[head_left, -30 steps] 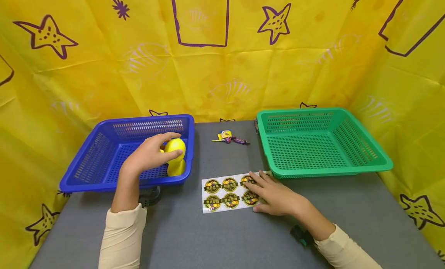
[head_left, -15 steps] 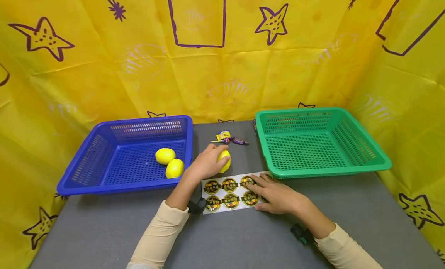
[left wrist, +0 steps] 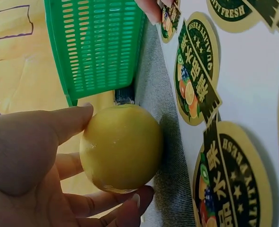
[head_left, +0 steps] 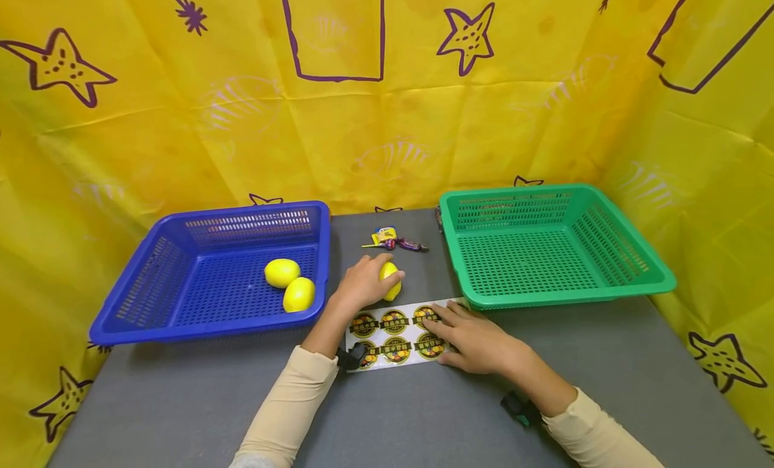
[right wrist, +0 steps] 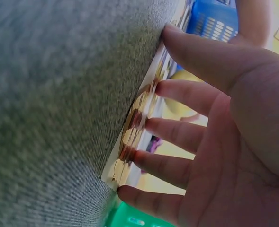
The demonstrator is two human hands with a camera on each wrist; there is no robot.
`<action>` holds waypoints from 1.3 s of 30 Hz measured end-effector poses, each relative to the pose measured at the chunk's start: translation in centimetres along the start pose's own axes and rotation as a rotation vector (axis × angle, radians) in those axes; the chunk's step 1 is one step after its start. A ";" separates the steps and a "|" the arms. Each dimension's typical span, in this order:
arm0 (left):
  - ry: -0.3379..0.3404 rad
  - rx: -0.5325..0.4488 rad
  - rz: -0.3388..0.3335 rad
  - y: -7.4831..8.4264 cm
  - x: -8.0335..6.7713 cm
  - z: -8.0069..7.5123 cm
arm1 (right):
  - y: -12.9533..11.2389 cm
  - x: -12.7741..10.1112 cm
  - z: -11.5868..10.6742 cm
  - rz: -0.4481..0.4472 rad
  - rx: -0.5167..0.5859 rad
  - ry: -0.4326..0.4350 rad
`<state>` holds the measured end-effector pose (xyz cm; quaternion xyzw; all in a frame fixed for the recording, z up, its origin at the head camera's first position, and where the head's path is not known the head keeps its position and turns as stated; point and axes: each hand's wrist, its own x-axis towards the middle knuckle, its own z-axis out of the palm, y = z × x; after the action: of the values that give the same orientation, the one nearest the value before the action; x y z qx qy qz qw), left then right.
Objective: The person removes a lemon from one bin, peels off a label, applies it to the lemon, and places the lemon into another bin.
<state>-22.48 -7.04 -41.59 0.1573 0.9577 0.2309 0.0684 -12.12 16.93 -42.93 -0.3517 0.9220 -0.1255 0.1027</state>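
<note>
My left hand (head_left: 363, 283) grips a yellow lemon (head_left: 390, 281) just above the grey table, at the far edge of a white sticker sheet (head_left: 393, 332). In the left wrist view the lemon (left wrist: 121, 147) sits between thumb and curled fingers beside the round fruit stickers (left wrist: 196, 71). My right hand (head_left: 471, 334) lies flat on the right end of the sheet, with its straight fingertips (right wrist: 151, 123) pressing the paper down. Two more lemons (head_left: 290, 283) lie in the blue basket (head_left: 133, 300).
A green basket (head_left: 629, 280) stands empty at the right, close behind my right hand. A few wrapped sweets (head_left: 393, 240) lie between the baskets at the back. Yellow cloth with purple stars (head_left: 465, 38) walls in the table on three sides.
My left hand lifted one lemon out of the blue basket and carried it right, to the far edge of the sticker sheet. The right hand stayed pressed on the sheet.
</note>
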 end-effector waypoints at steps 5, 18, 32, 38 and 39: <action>0.009 -0.007 0.008 -0.1 0.0 0.1 | -0.1 0.0 0.2 -0.002 -0.020 0.014; 0.006 -0.068 -0.107 -0.6 -1.8 0.1 | 0.0 0.0 0.5 -0.023 -0.012 0.025; 0.013 0.108 -0.072 -1.2 -8.6 1.3 | 0.0 -0.1 -0.1 0.001 0.005 0.003; 0.032 0.065 -0.086 -2.1 -8.9 1.5 | 0.1 -0.1 -0.1 -0.013 0.008 0.009; 0.035 0.055 -0.084 -2.2 -8.9 1.5 | 0.1 -0.1 0.0 -0.016 0.010 0.012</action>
<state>-14.36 -11.25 -43.43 0.1147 0.9705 0.2041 0.0570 -12.07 17.09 -42.93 -0.3580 0.9190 -0.1328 0.0980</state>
